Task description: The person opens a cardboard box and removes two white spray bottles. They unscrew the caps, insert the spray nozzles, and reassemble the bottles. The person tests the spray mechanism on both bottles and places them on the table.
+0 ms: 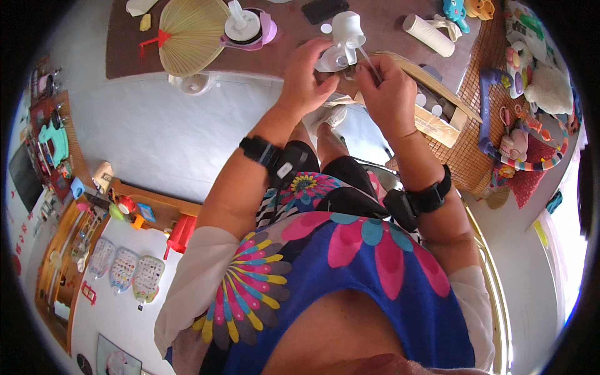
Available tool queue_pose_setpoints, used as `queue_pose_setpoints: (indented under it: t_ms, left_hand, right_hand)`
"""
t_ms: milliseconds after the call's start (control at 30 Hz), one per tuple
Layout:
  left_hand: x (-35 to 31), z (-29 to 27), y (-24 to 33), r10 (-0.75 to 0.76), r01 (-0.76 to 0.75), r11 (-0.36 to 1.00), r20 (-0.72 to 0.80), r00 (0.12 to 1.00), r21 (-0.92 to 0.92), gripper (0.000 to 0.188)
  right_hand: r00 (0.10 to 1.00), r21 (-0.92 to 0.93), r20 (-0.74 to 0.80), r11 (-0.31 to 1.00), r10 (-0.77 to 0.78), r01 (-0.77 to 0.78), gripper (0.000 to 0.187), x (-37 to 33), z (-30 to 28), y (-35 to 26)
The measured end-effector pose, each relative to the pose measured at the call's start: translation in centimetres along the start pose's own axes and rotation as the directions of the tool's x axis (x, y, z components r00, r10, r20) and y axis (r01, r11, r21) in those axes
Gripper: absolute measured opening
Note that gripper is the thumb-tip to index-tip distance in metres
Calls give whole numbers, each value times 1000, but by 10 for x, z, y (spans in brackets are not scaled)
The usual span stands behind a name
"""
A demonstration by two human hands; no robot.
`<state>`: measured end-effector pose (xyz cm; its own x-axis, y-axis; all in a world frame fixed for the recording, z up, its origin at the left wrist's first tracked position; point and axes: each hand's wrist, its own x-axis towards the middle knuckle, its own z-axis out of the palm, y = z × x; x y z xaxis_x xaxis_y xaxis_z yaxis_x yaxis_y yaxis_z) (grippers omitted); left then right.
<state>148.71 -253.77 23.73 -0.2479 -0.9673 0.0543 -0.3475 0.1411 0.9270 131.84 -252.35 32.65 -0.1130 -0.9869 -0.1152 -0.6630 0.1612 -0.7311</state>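
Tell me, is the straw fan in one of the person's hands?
No. The straw fan lies on the brown table, apart from both hands; the left hand and right hand hold a white plastic part.

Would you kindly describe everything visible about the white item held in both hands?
The white plastic piece looks like a bottle part, with a rounded cup-like top and a wider base showing a small round opening. It is held up, tilted, before the table edge. The left hand grips its base; the right hand holds a thin straw-like rod against it.
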Motion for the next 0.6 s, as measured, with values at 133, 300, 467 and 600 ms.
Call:
queue_pose_setpoints:
  t_ms: [133,300,467,600]
  left_hand:
    - [1,20,-34,85,-89,995,67,994,44,68]
    - [-1,27,-46,142,-143,990,12,990,18,63]
    - [2,23,-44,120,-129,986,93,988,101,62]
    - [1,25,-43,157,-158,985,23,987,72,61]
  right_hand:
    - [994,-164,-113,986,8,-27,12,2,24,-1]
    - [983,-282,-155,958,-99,52,11,3,34,-2]
    - [994,-459,-8,884,-107,91,11,9,37,-2]
    - [992,-529,44,840,-118,123,12,10,37,-3]
